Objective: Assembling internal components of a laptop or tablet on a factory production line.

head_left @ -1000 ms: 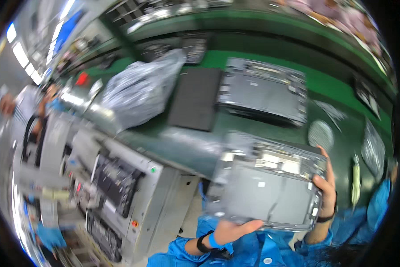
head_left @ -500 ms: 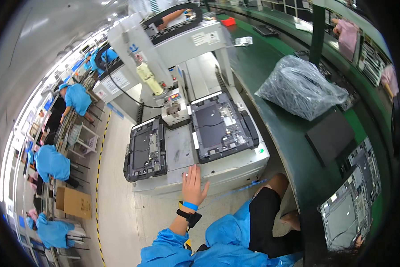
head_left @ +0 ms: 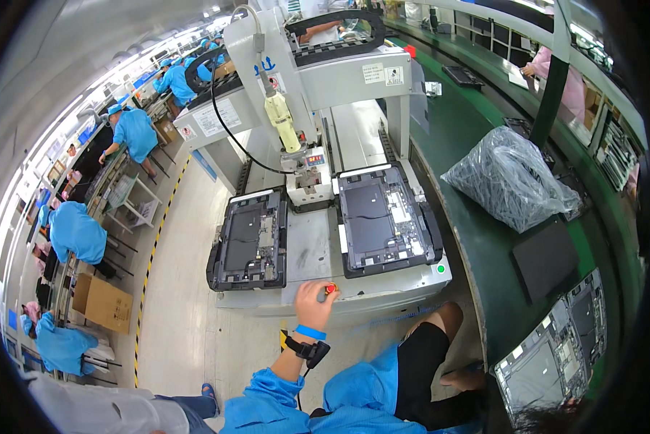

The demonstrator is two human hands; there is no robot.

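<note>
My left hand [head_left: 313, 304], with a blue band and a black strap at the wrist, rests on the front ledge of a white screw-fastening machine [head_left: 318, 79]. Its fingers are curled together and hold nothing, and the fingertips touch a small red button [head_left: 331, 288]. Two black fixtures sit on the machine bed, each holding an open laptop chassis: one on the left [head_left: 249, 239], one on the right [head_left: 384, 217]. A green button [head_left: 441, 269] sits at the ledge's right end. My right hand is out of view. Another grey laptop chassis [head_left: 553, 362] lies at the lower right on the green bench.
The green bench [head_left: 477, 246] runs along the right with a clear plastic bag of parts [head_left: 509, 177] and a black panel [head_left: 544, 257]. Workers in blue coats sit at benches on the left. A cardboard box [head_left: 102, 302] stands on the floor beside a yellow line.
One second ago both hands held a grey chassis over the green bench. The view has swung left to the machine, and my left hand has moved from the ledge's flat part to the red button.
</note>
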